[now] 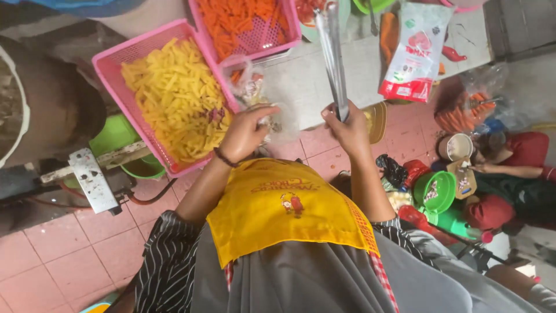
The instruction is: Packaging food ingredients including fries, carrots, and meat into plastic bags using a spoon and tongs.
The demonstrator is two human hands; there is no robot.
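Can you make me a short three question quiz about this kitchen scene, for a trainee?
1. True or false: the right hand grips metal tongs.
2. Which pink basket lies nearest the left hand? A) the one with yellow cut strips B) the one with orange cut strips
3. Fill in: the left hand touches a clear plastic ____ on the counter.

Key: 1 true. 2 A. 3 bag.
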